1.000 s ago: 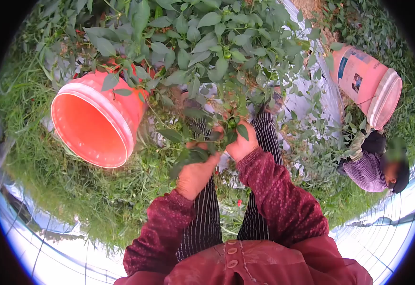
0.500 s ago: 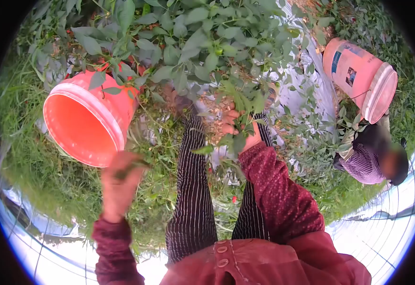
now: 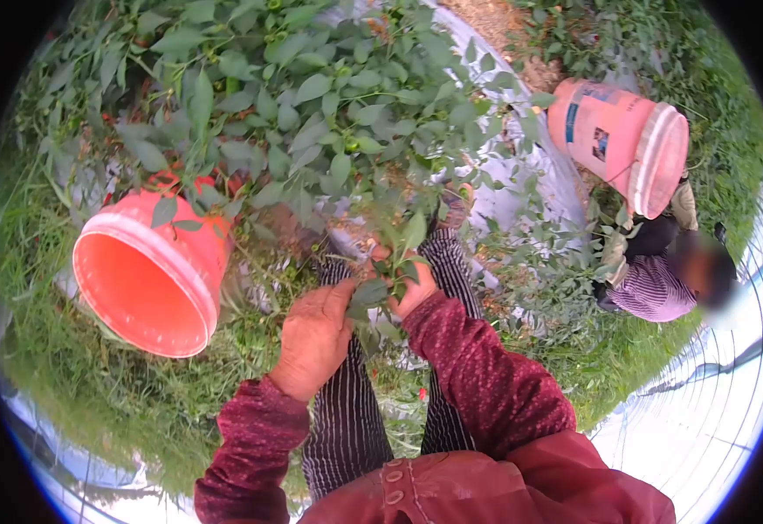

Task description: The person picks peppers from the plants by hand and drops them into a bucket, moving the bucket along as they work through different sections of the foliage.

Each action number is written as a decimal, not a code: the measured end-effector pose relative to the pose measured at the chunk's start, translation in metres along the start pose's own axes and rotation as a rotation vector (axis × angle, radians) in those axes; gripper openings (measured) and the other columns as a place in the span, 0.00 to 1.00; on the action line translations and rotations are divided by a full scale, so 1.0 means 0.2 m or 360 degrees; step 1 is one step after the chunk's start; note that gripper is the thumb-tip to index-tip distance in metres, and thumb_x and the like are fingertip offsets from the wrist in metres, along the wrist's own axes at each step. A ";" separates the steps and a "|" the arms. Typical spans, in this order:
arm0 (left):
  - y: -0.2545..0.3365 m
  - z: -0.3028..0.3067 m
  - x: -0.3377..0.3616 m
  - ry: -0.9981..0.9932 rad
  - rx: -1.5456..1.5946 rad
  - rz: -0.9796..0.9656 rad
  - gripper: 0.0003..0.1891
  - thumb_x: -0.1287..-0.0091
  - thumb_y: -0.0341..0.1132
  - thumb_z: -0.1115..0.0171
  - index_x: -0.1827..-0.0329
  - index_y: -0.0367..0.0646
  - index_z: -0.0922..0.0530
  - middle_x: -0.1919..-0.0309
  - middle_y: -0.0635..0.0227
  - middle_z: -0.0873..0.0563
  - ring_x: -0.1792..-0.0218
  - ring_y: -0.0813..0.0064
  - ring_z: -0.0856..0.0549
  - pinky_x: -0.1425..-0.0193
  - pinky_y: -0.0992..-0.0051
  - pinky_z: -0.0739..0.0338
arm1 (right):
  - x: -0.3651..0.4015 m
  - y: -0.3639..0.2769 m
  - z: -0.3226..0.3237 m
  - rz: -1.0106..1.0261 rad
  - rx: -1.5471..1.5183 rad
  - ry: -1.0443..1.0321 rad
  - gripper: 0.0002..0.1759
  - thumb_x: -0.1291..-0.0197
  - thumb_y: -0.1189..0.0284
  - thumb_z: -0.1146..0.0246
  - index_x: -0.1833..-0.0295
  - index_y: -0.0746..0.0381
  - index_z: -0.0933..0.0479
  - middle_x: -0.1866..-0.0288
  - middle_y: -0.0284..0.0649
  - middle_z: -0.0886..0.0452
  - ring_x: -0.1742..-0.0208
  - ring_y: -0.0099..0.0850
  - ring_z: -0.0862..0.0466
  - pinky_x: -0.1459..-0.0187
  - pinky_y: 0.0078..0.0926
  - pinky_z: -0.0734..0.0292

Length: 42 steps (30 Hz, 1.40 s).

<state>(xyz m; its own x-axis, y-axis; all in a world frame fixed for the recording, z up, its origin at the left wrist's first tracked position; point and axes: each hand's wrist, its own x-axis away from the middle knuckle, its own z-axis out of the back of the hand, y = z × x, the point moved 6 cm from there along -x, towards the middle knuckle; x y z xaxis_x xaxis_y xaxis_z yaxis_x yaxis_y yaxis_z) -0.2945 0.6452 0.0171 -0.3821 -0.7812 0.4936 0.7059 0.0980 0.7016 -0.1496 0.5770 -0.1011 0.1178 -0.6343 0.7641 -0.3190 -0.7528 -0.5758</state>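
My right hand [image 3: 412, 284] is closed around a leafy green sprig [image 3: 390, 271] above my striped trouser legs [image 3: 347, 419]. Beside it on the left, my left hand [image 3: 314, 332] reaches the same leaves with its fingers bent together; its fingertips are partly hidden, and what they hold cannot be made out. Dense green plants [image 3: 312, 113] with small green fruits spread ahead of both hands. To the left of my left hand, a pink bucket [image 3: 198, 253] lies tilted with its mouth toward me.
A second pink bucket [image 3: 600, 135] with a label lies tilted at the upper right. Below it a person in a striped top [image 3: 656, 288] is among the plants. Pale plastic sheeting [image 3: 530, 175] covers ground beside the row.
My left hand has moved right, from beside the near bucket's rim to the sprig at my right hand. My right hand has come slightly lower and left. The view has shifted.
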 end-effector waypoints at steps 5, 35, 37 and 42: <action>0.03 -0.03 0.09 -0.0262 -0.0270 0.0182 0.08 0.47 0.32 0.40 0.72 0.36 0.27 0.71 0.53 0.19 0.69 0.55 0.18 0.63 0.62 0.24 | -0.12 0.25 0.14 -0.0155 -0.0105 0.0238 0.13 0.38 0.61 0.47 0.64 0.60 0.28 0.70 0.39 0.27 0.72 0.35 0.24 0.71 0.31 0.27; 0.16 -0.41 -0.43 -0.0407 0.0777 0.0353 0.13 0.42 0.21 0.51 0.53 0.37 0.30 0.60 0.56 0.19 0.59 0.59 0.17 0.55 0.67 0.24 | 0.15 -0.30 0.14 -0.0459 -0.0770 -0.0367 0.35 0.41 0.69 0.38 0.31 0.62 0.45 0.43 0.36 0.30 0.48 0.26 0.25 0.45 0.26 0.28; 0.13 -0.47 -0.42 -0.0518 0.0693 0.0422 0.17 0.42 0.23 0.50 0.48 0.37 0.32 0.58 0.54 0.19 0.59 0.57 0.17 0.54 0.66 0.24 | 0.18 -0.29 0.18 -0.0711 -0.1342 -0.0201 0.27 0.40 0.75 0.42 0.35 0.60 0.39 0.40 0.36 0.31 0.42 0.26 0.28 0.46 0.26 0.28; 0.23 -0.57 -0.42 -0.0810 0.0020 0.0493 0.31 0.41 0.28 0.47 0.34 0.41 0.48 0.66 0.46 0.19 0.64 0.48 0.18 0.61 0.59 0.24 | 0.15 -0.06 0.27 -0.0592 -0.0748 0.0259 0.13 0.39 0.76 0.45 0.48 0.62 0.28 0.57 0.34 0.22 0.59 0.24 0.22 0.58 0.24 0.26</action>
<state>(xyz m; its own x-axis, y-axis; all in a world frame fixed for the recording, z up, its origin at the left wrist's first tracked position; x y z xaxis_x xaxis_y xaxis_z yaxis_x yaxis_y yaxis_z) -0.1616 0.6457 -0.0501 -0.3993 -0.3216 0.8586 0.8244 0.2838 0.4897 -0.0907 0.5582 -0.0877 0.1673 -0.2816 0.9448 -0.6684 -0.7369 -0.1013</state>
